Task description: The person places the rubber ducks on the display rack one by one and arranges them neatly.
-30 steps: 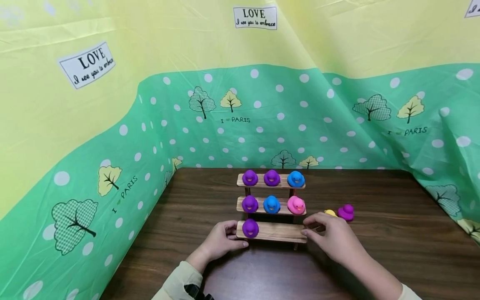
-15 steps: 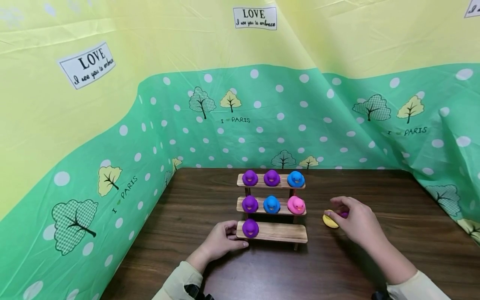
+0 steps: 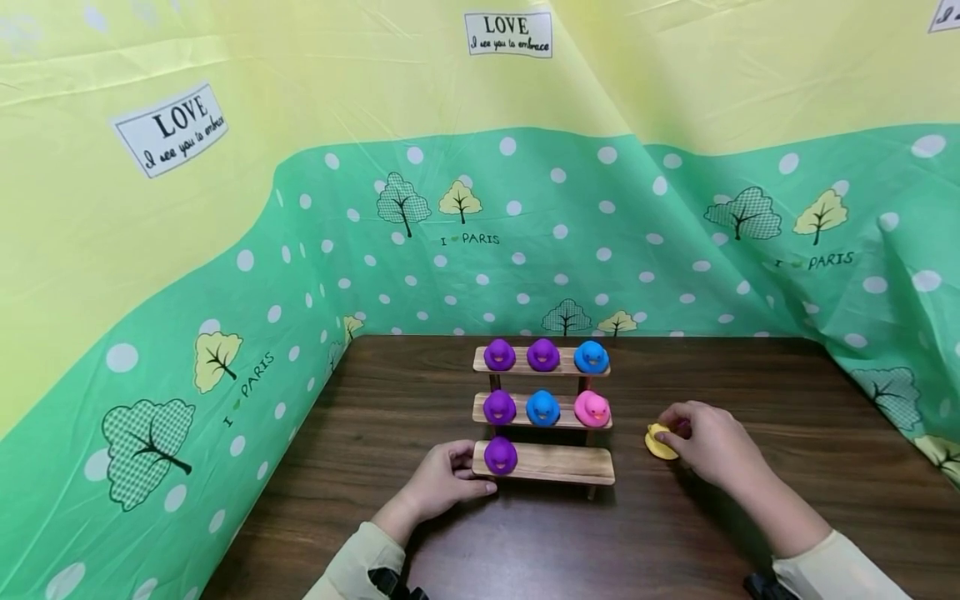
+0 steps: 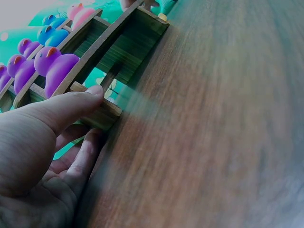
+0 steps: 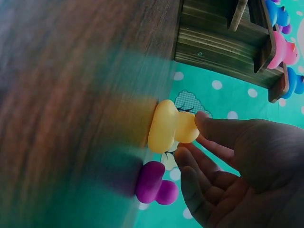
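A three-tier wooden display stand (image 3: 562,464) holds rubber ducks. My left hand (image 3: 441,483) grips its lower left end, thumb on a wooden piece of the base and fingers curled below, as the left wrist view shows. One purple duck (image 3: 500,456) sits at the left of the bottom tier. Right of the stand, my right hand (image 3: 716,443) pinches a yellow rubber duck (image 5: 164,126) by the head, between thumb and fingertips. The yellow duck's base is down at the tabletop. A loose purple duck (image 5: 150,183) stands beside it, hidden behind the hand in the head view.
On the middle tier are a purple duck (image 3: 499,407), a blue duck (image 3: 543,408) and a pink duck (image 3: 593,409). The top tier bears two purple ducks and a blue duck (image 3: 592,357). A printed green and yellow cloth (image 3: 525,233) surrounds the dark wooden table (image 3: 405,383).
My right hand has left the right end of the bottom tier and moved right to the yellow duck, closing its fingers on the head. The left hand has stayed on the stand.
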`<state>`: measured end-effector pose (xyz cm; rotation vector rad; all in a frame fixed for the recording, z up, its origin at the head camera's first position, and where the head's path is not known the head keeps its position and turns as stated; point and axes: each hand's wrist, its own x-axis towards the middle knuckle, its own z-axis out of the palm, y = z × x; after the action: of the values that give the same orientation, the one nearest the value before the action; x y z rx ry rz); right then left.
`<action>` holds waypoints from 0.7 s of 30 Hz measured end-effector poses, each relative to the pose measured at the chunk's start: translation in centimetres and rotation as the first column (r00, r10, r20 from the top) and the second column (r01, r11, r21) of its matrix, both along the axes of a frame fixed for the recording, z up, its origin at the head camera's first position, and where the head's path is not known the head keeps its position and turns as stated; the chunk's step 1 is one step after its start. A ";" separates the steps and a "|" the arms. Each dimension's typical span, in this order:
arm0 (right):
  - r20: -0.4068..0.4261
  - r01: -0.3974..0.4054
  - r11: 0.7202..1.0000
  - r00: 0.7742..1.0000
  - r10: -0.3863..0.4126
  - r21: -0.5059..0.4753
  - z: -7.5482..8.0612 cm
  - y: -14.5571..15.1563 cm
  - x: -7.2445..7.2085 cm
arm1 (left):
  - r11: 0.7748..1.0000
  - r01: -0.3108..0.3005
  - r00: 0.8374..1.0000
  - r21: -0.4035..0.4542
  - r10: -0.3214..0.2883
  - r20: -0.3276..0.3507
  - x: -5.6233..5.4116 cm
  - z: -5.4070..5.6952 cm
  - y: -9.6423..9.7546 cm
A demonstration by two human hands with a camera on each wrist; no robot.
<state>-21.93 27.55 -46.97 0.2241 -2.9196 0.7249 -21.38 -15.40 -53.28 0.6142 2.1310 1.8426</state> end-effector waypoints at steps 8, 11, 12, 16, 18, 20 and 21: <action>-0.016 -0.020 1.000 1.000 0.020 0.015 -0.2 0.0 0.2 | 0.999 -0.019 1.000 -0.033 0.019 0.003 -0.1 0.0 0.1; -0.034 -0.043 0.999 0.998 0.043 0.000 -0.5 0.1 0.3 | 0.999 -0.021 1.000 -0.038 0.021 0.004 -0.1 0.0 0.1; -0.035 -0.048 0.999 0.998 0.048 -0.007 -0.6 0.1 0.4 | 0.999 -0.020 1.000 -0.038 0.020 0.002 -0.1 0.0 0.1; -0.025 -0.064 0.997 0.998 0.063 -0.038 -0.8 0.1 0.5 | 0.999 -0.019 1.000 -0.036 0.019 -0.002 -0.1 0.0 0.1; -0.016 -0.069 0.996 0.998 0.068 -0.052 -0.9 0.2 0.5 | 0.999 -0.016 1.000 -0.033 0.016 0.002 -0.1 0.0 0.1; -0.011 -0.075 0.995 0.997 0.074 -0.068 -0.9 0.2 0.5 | 0.999 -0.014 1.000 -0.031 0.014 0.006 -0.1 0.0 0.1; -0.013 -0.078 0.994 0.997 0.078 -0.074 -0.9 0.2 0.5 | 0.999 -0.013 1.000 -0.031 0.014 0.007 -0.1 -0.1 0.1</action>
<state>-21.40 27.73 -47.88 0.3348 -2.8819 0.8401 -21.50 -15.34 -53.33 0.5869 2.1595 1.8129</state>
